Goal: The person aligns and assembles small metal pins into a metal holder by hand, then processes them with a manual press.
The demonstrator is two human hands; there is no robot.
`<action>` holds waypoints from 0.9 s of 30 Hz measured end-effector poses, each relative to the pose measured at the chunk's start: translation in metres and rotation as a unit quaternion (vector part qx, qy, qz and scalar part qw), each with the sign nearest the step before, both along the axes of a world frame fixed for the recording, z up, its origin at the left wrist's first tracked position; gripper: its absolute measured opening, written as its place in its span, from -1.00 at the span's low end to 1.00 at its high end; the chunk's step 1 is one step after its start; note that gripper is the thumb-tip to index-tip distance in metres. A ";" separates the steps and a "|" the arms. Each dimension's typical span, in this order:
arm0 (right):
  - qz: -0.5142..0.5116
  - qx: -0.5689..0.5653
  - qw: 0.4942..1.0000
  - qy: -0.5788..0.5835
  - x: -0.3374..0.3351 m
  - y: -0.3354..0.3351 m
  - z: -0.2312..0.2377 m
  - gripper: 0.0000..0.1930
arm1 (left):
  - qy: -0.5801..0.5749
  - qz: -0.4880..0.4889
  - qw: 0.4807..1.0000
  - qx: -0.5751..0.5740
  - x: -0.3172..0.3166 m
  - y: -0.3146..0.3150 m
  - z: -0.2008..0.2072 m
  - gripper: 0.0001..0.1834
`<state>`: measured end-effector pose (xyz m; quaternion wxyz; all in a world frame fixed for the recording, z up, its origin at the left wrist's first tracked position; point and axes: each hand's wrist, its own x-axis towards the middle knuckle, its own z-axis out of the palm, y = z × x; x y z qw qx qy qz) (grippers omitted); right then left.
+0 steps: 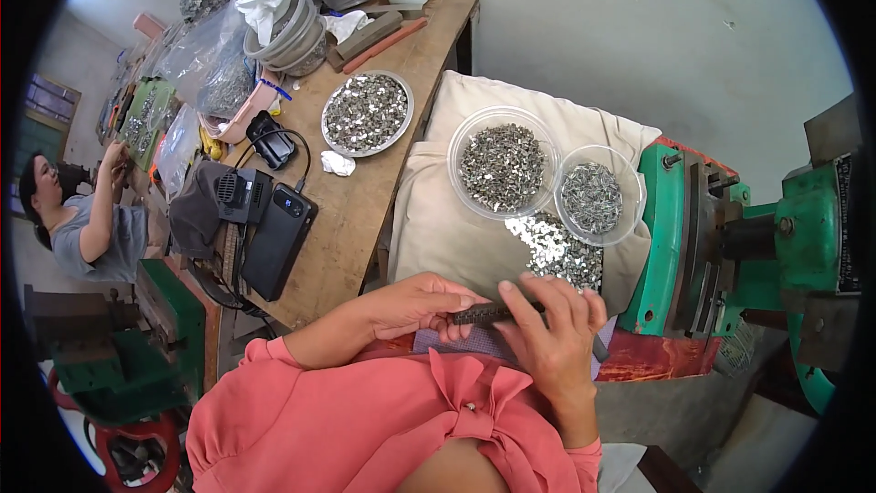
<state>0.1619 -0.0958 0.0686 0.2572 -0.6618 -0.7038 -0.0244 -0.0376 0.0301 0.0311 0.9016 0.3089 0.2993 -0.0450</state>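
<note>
My left hand (427, 304) grips the left end of a dark, narrow metal bar (484, 314) with a row of small marks or notches. Over the bar's right end is my right hand (555, 338), its fingers bent and pressed against it. Just beyond my hands a loose pile of small shiny metal pieces (570, 260) lies on a beige cloth (429, 242). A clear round tub (453, 164) of small metal parts stands behind the pile. Next to it, a smaller clear tub (639, 184) contains thin silvery pins or similar pieces.
A green machine (652, 246) stands close on the right. On the wooden table (365, 192) at left are a plate of metal pieces (367, 114), a black power bank (280, 242) with cables, and stacked tubs (297, 41). Another person (100, 228) sits at far left beside green machinery (137, 347).
</note>
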 end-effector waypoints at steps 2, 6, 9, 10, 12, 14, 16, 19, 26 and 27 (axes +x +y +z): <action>-0.021 0.025 0.999 0.011 0.002 -0.003 -0.001 -0.55 | 0.000 0.017 1.000 0.008 0.000 0.007 0.012 -0.56; -0.063 0.060 0.996 0.033 0.014 -0.014 -0.006 -0.55 | 0.006 0.059 0.995 0.081 0.001 0.032 0.044 -0.55; -0.088 0.067 0.993 0.042 0.020 -0.026 -0.016 -0.58 | -0.009 0.092 0.976 0.195 0.012 0.052 0.067 -0.56; -0.096 0.060 0.992 0.052 0.021 -0.029 -0.019 -0.60 | -0.017 0.118 0.958 0.261 0.014 0.058 0.071 -0.58; -0.104 0.053 0.991 0.061 0.020 -0.036 -0.024 -0.61 | -0.011 0.135 0.908 0.396 0.027 0.068 0.071 -0.60; -0.122 0.026 0.990 0.063 0.019 -0.042 -0.025 -0.65 | 0.050 0.130 0.759 0.635 0.046 0.080 0.067 -0.68; -0.127 0.026 0.989 0.066 0.018 -0.046 -0.025 -0.67 | 0.109 0.110 0.666 0.730 0.060 0.085 0.060 -0.68; -0.135 0.032 0.988 0.064 0.019 -0.052 -0.026 -0.70 | 0.159 0.110 0.588 0.785 0.061 0.088 0.051 -0.69; -0.133 0.068 0.986 0.068 0.019 -0.055 -0.029 -0.71 | 0.037 0.140 0.827 0.543 0.037 0.071 0.050 -0.64; -0.135 0.066 0.986 0.069 0.018 -0.055 -0.028 -0.71 | 0.002 0.126 0.893 0.433 0.033 0.062 0.052 -0.63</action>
